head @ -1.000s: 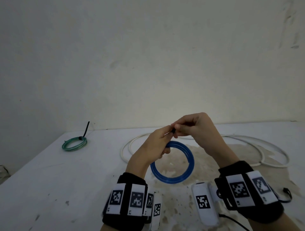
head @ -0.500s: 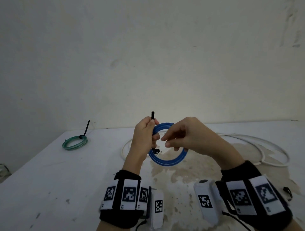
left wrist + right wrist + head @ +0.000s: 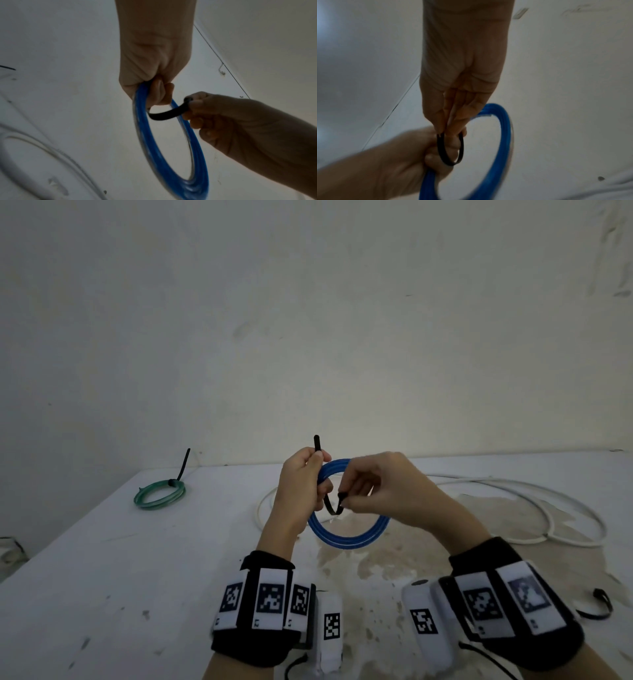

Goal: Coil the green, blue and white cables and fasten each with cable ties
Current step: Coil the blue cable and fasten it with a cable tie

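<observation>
A blue cable coil (image 3: 349, 537) hangs upright above the table, gripped at its upper left by my left hand (image 3: 305, 484), which also holds one end of a black cable tie (image 3: 317, 445) sticking up past the fingers. The tie (image 3: 164, 115) curves under the coil (image 3: 171, 162) to my right hand (image 3: 370, 491), which pinches its head end (image 3: 342, 497). In the right wrist view the tie (image 3: 448, 159) loops between both hands beside the coil (image 3: 501, 135). A green coil (image 3: 159, 496) with a black tie lies at the far left. The white cable (image 3: 548, 508) sprawls loose behind.
The white table (image 3: 102, 594) has a brownish stained patch under the hands. Another black cable tie (image 3: 597, 606) lies near the right front. A plain wall rises behind the table's far edge. The table's left edge drops off near the green coil.
The coil rose from flat and low to upright. My left hand took its upper left with the tie end sticking up; my right hand now pinches the tie's lower end and curls it under.
</observation>
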